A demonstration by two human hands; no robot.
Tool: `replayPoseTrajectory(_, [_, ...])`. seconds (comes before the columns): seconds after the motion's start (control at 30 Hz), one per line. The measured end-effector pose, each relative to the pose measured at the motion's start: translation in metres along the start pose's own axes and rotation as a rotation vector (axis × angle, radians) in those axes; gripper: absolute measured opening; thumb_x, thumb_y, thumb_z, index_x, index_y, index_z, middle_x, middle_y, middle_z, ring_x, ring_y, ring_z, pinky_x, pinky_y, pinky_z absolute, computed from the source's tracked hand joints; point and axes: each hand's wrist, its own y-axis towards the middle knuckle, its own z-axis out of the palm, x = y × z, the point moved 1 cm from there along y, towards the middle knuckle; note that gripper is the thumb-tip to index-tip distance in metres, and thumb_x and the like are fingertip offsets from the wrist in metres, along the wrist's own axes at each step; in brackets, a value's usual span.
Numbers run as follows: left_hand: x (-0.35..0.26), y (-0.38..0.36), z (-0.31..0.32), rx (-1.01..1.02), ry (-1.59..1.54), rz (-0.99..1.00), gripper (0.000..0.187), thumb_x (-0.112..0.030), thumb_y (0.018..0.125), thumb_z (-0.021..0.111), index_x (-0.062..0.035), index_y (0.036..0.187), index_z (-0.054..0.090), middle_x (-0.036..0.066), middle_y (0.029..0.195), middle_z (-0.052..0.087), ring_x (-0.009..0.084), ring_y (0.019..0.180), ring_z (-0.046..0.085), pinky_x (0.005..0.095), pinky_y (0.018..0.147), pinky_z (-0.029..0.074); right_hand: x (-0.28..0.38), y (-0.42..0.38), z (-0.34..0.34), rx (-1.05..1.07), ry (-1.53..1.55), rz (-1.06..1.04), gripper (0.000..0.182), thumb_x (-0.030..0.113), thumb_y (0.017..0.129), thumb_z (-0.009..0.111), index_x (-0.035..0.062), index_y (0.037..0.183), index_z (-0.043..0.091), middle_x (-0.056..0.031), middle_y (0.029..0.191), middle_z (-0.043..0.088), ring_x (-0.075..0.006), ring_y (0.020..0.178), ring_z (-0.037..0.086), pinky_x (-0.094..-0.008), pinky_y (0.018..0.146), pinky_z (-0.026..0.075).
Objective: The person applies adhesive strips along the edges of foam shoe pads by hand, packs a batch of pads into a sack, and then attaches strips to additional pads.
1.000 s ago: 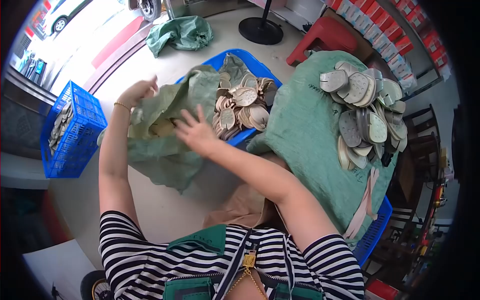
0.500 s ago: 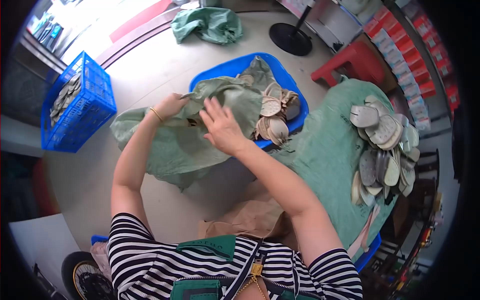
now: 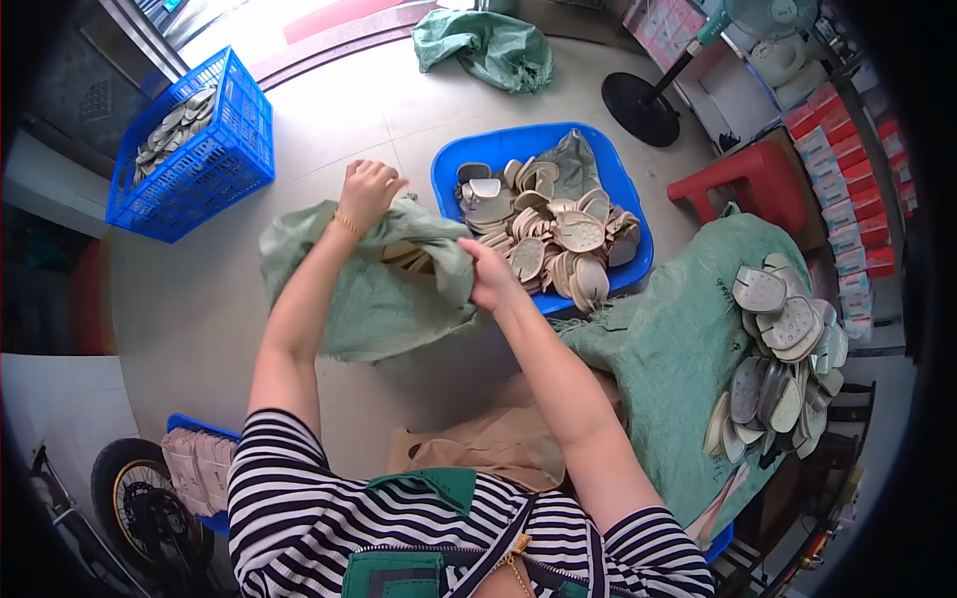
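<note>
A person is gripping a green sack (image 3: 374, 299) at its mouth, left hand (image 3: 371, 189) and right hand (image 3: 490, 274) both clamped on the cloth, the sack lying on the floor at nine o'clock of the blue tub (image 3: 618, 204) of soles (image 3: 543, 229). Emptying seems underway; next likely calls for lifting the sack's bottom.
</note>
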Motion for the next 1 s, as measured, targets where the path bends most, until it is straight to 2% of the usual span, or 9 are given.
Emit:
replayPoseTrajectory(0.03, [-0.019, 0.001, -0.021, -0.446, -0.104, 0.080, 0.019, -0.019, 0.069, 0.067, -0.0059, 0.066, 0.053, 0.008, 0.062, 0.052, 0.0261, 0.058, 0.050, 0.0314, 0.058, 0.040, 0.006, 0.003, -0.007, -0.053, 0.107, 0.007, 0.031, 0.023, 0.090, 0.037, 0.0009, 0.105, 0.052, -0.0093, 0.097, 0.060, -0.0208, 0.085, 0.058, -0.0338, 0.077, 0.046])
replayPoseTrajectory(0.1, [-0.062, -0.020, -0.054, -0.322, -0.425, 0.252, 0.022, -0.017, 0.065, 0.071, -0.0070, 0.068, 0.052, 0.006, 0.063, 0.049, 0.0236, 0.062, 0.048, 0.0336, 0.065, 0.040, 0.018, 0.005, -0.002, -0.065, 0.116, 0.012, 0.032, 0.024, 0.090, 0.036, 0.0006, 0.106, 0.052, -0.0105, 0.098, 0.059, -0.0221, 0.087, 0.058, -0.0350, 0.079, 0.046])
replayPoseTrajectory(0.17, [-0.083, -0.054, -0.044, 0.209, -0.528, 0.398, 0.037, -0.027, 0.060, 0.074, -0.0048, 0.084, 0.055, 0.010, 0.076, 0.055, 0.0274, 0.075, 0.052, 0.0383, 0.076, 0.038, 0.029, 0.005, 0.008, -0.092, 0.121, 0.013, 0.033, 0.025, 0.090, 0.036, 0.0001, 0.105, 0.052, -0.0125, 0.101, 0.058, -0.0246, 0.090, 0.056, -0.0374, 0.083, 0.044])
replayPoseTrajectory(0.3, [-0.049, -0.111, 0.008, 0.364, 0.115, 0.326, 0.078, -0.045, 0.048, 0.075, -0.0042, 0.110, 0.050, 0.013, 0.105, 0.055, 0.0327, 0.099, 0.050, 0.0453, 0.087, 0.032, 0.031, 0.025, 0.005, -0.042, 0.070, 0.015, 0.034, 0.025, 0.090, 0.037, -0.0001, 0.108, 0.050, -0.0136, 0.107, 0.056, -0.0254, 0.097, 0.054, -0.0383, 0.088, 0.042])
replayPoseTrajectory(0.37, [-0.033, -0.123, 0.037, 1.046, 0.103, -0.089, 0.102, -0.053, 0.040, 0.075, -0.0020, 0.122, 0.040, 0.019, 0.119, 0.048, 0.0320, 0.114, 0.042, 0.0490, 0.093, 0.026, 0.035, 0.033, 0.002, -0.030, 0.070, 0.002, 0.033, 0.025, 0.090, 0.037, 0.0000, 0.108, 0.050, -0.0137, 0.106, 0.056, -0.0257, 0.096, 0.054, -0.0384, 0.087, 0.042])
replayPoseTrajectory(0.4, [-0.042, -0.120, 0.027, 1.110, -0.111, 0.003, 0.067, -0.041, 0.055, 0.070, -0.0032, 0.107, 0.051, 0.015, 0.106, 0.055, 0.0278, 0.102, 0.050, 0.0450, 0.087, 0.032, 0.038, 0.040, -0.006, -0.077, 0.072, -0.025, 0.033, 0.025, 0.090, 0.037, -0.0001, 0.107, 0.051, -0.0141, 0.106, 0.056, -0.0262, 0.096, 0.055, -0.0388, 0.087, 0.042])
replayPoseTrajectory(0.53, [-0.091, -0.149, -0.077, 0.130, -0.167, 0.385, 0.006, -0.010, 0.066, 0.051, -0.0096, 0.069, 0.046, 0.004, 0.060, 0.044, 0.0206, 0.065, 0.049, 0.0334, 0.064, 0.040, 0.080, 0.036, -0.040, -0.321, 0.001, -0.175, 0.031, 0.024, 0.089, 0.038, -0.0005, 0.102, 0.052, -0.0175, 0.105, 0.056, -0.0290, 0.094, 0.055, -0.0437, 0.086, 0.043])
replayPoseTrajectory(0.77, [-0.048, -0.323, -0.073, 0.656, -0.234, -0.535, 0.032, 0.000, 0.068, 0.051, -0.0009, 0.100, 0.050, 0.020, 0.094, 0.050, 0.0347, 0.085, 0.053, 0.0421, 0.072, 0.045, 0.088, 0.074, -0.060, -0.642, -0.213, -0.459, 0.029, 0.021, 0.085, 0.047, -0.0041, 0.099, 0.053, -0.0164, 0.098, 0.057, -0.0260, 0.087, 0.057, -0.0381, 0.076, 0.047])
replayPoseTrajectory(1.0, [-0.050, -0.173, -0.031, 0.037, 0.086, -0.367, 0.077, -0.040, 0.065, 0.069, -0.0029, 0.124, 0.035, 0.018, 0.112, 0.039, 0.0326, 0.102, 0.038, 0.0414, 0.084, 0.033, 0.123, 0.038, -0.043, -0.273, -0.494, -0.491, 0.038, 0.027, 0.077, 0.062, -0.0040, 0.098, 0.054, -0.0148, 0.089, 0.060, -0.0261, 0.081, 0.058, -0.0361, 0.072, 0.047])
